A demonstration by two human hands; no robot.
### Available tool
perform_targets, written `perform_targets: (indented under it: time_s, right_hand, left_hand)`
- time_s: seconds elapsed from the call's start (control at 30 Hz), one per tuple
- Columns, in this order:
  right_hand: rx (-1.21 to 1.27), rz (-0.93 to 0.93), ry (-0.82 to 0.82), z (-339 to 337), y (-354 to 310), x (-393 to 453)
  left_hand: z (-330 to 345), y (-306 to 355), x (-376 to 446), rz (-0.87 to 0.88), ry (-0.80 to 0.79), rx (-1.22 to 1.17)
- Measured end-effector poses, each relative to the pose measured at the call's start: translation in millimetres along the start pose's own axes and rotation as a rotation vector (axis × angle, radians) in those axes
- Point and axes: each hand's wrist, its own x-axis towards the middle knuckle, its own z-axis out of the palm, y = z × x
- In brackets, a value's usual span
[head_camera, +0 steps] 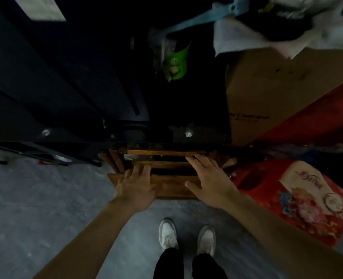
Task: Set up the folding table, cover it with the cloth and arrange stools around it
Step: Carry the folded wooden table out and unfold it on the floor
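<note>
Two hands, left hand [135, 185] and right hand [211, 179], are laid flat-fingered, seemingly touching, on the folded wooden table [167, 154], cardboard box [277, 87] at two o'clock.

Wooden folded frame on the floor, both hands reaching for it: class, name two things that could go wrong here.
1. The wooden frame has slatted gaps; the left hand and right hand lie spread over them, so fingers might get pinched.
2. The red bag and cardboard box crowd its right side and could snag or topple.
</note>
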Motion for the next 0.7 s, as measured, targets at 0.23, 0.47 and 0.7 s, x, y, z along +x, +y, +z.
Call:
perform_targets:
  time_s: [0.23, 0.47, 0.7]
  right_hand:
    - [-0.124, -0.053, -0.011, 51.0, 37.9, 60.6]
    - [-0.115, -0.045, -0.002, 94.9, 44.4, 109.5]
    - [-0.15, 0.037, 0.107, 116.1, 35.8, 125.2]
  left_hand:
    - [48.7, -4.4, 71.1, 0.033, 0.154, 0.014]
    - [66.9, -21.9, 122.5, -0.023, 0.254, 0.115]
    - [78.0, -30.8, 141.6, -0.032, 0.241, 0.212]
